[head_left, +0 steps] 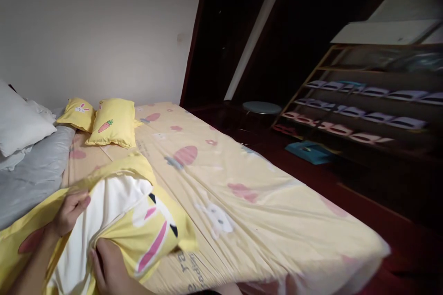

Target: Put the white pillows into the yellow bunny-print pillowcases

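Observation:
A yellow pillowcase with a rabbit design lies bunched at the near left of the bed. White fabric, which looks like a pillow, shows through its opening. My left hand has its fingers closed on the case's far edge. Closer to me, my right hand grips the near edge, its fingertips partly tucked under the cloth. Yellow cloth with a reddish print stretches under my left forearm.
Two yellow pillows, one with a carrot and one with a rabbit, lie by the wall. White pillows rest on grey bedding at left. Past the patterned bed sheet stand a round stool and a shoe rack.

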Demonstrator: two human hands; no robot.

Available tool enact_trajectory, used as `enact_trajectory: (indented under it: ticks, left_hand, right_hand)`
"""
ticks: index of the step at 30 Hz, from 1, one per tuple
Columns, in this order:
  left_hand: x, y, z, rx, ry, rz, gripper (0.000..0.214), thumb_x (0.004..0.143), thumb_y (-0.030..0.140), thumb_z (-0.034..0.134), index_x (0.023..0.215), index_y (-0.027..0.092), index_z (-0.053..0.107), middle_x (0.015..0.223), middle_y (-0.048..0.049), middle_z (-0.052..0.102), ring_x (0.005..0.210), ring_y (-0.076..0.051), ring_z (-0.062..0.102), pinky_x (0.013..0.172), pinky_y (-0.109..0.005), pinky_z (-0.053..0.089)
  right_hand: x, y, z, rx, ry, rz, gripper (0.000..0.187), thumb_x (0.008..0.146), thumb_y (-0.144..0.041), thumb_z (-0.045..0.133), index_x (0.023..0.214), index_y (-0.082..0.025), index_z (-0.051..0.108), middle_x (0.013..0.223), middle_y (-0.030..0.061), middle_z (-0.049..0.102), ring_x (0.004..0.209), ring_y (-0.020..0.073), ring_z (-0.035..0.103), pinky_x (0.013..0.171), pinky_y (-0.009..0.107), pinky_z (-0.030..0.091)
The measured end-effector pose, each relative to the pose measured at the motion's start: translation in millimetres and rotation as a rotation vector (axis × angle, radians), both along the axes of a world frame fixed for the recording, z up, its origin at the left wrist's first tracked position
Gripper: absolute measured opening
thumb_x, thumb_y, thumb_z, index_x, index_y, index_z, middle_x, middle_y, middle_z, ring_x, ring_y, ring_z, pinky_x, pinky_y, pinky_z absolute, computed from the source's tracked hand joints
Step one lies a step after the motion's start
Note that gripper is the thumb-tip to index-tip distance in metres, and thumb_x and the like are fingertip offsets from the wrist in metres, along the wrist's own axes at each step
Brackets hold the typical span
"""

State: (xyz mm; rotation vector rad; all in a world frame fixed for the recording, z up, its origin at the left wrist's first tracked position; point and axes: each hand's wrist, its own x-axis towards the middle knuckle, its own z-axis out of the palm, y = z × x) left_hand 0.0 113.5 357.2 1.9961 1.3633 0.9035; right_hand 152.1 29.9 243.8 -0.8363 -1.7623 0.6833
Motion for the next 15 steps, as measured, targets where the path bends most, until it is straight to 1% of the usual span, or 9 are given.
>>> enact_trajectory:
  ticks: [2, 4, 5, 6, 7, 9, 11, 13, 15]
  left_hand:
    - [-12, 3, -27.4, -0.261, 0.264, -0.148, 0.040, 0.085, 0.046, 0.046, 0.053, 0.023, 0.041, 0.059, 0.0025, 0.047, 0.062, -0.015, 0.045, 0.064, -0.026, 0.036]
    - [-25, 1, -63.0, -0.437, 0.517, -0.140, 0.035, 0.084, 0.038, 0.044, 0.053, 0.022, 0.042, 0.056, 0.0032, 0.049, 0.062, -0.015, 0.047, 0.063, -0.025, 0.032]
    - [-31, -1, -79.1, -0.461, 0.577, -0.121, 0.034, 0.083, 0.035, 0.044, 0.052, 0.022, 0.042, 0.055, 0.0027, 0.050, 0.062, -0.016, 0.048, 0.062, -0.025, 0.031]
    - [-36, -2, -91.9, -0.462, 0.621, -0.098, 0.033, 0.083, 0.034, 0.042, 0.053, 0.022, 0.044, 0.057, 0.0019, 0.054, 0.063, -0.017, 0.051, 0.063, -0.026, 0.030]
    - [-39, -2, -100.3, -0.441, 0.647, -0.080, 0.034, 0.085, 0.034, 0.040, 0.054, 0.022, 0.046, 0.060, 0.0008, 0.058, 0.066, -0.018, 0.054, 0.064, -0.026, 0.031]
    - [-37, -1, -104.2, -0.383, 0.716, -0.074, 0.035, 0.087, 0.034, 0.037, 0.058, 0.021, 0.051, 0.068, -0.0019, 0.065, 0.072, -0.019, 0.059, 0.065, -0.026, 0.032]
    - [-22, 1, -95.8, -0.343, 0.800, -0.079, 0.032, 0.087, 0.032, 0.039, 0.061, 0.021, 0.055, 0.072, -0.0046, 0.068, 0.074, -0.021, 0.061, 0.065, -0.028, 0.033]
    - [5, 0, -84.3, -0.276, 0.829, -0.067, 0.027, 0.087, 0.029, 0.040, 0.068, 0.021, 0.058, 0.080, -0.0068, 0.069, 0.078, -0.021, 0.062, 0.066, -0.029, 0.035]
    - [40, -6, -77.8, -0.142, 0.751, -0.067, 0.027, 0.090, 0.026, 0.036, 0.078, 0.021, 0.060, 0.089, -0.0072, 0.068, 0.084, -0.021, 0.062, 0.071, -0.029, 0.038]
  right_hand:
    - [12, 5, -10.4, -0.257, 0.048, 0.141, 0.009, 0.086, -0.025, 0.047, 0.087, -0.022, 0.055, 0.080, 0.0030, 0.064, 0.070, 0.0161, 0.058, 0.065, 0.028, 0.048]
    - [45, 16, -19.9, -0.469, 0.057, 0.319, 0.012, 0.082, -0.030, 0.054, 0.086, -0.020, 0.062, 0.081, 0.0033, 0.068, 0.073, 0.0172, 0.062, 0.067, 0.029, 0.050]
    - [69, 24, -24.1, -0.538, 0.047, 0.371, 0.015, 0.082, -0.033, 0.056, 0.083, -0.020, 0.064, 0.079, 0.0032, 0.069, 0.072, 0.0177, 0.064, 0.067, 0.029, 0.051]
    - [95, 34, -28.1, -0.586, 0.052, 0.349, 0.021, 0.084, -0.036, 0.054, 0.083, -0.019, 0.066, 0.077, 0.0036, 0.069, 0.071, 0.0182, 0.065, 0.066, 0.030, 0.052]
    - [122, 45, -32.2, -0.601, 0.043, 0.245, 0.026, 0.085, -0.039, 0.051, 0.084, -0.019, 0.067, 0.078, 0.0045, 0.070, 0.072, 0.0191, 0.066, 0.067, 0.031, 0.053]
    - [170, 69, -41.4, -0.556, -0.065, -0.144, 0.030, 0.086, -0.041, 0.049, 0.094, -0.019, 0.068, 0.094, 0.0086, 0.073, 0.087, 0.0226, 0.067, 0.075, 0.034, 0.053]
    - [197, 91, -52.6, -0.548, -0.197, -0.364, 0.039, 0.082, -0.040, 0.053, 0.112, -0.018, 0.064, 0.117, 0.0126, 0.069, 0.102, 0.0250, 0.065, 0.081, 0.035, 0.053]
    - [201, 107, -65.3, -0.570, -0.294, -0.405, 0.045, 0.080, -0.038, 0.056, 0.120, -0.017, 0.059, 0.119, 0.0139, 0.068, 0.100, 0.0244, 0.067, 0.079, 0.034, 0.053]
    - [190, 116, -77.0, -0.571, -0.372, -0.407, 0.039, 0.082, -0.036, 0.056, 0.115, -0.015, 0.061, 0.110, 0.0141, 0.071, 0.090, 0.0236, 0.069, 0.074, 0.033, 0.052]
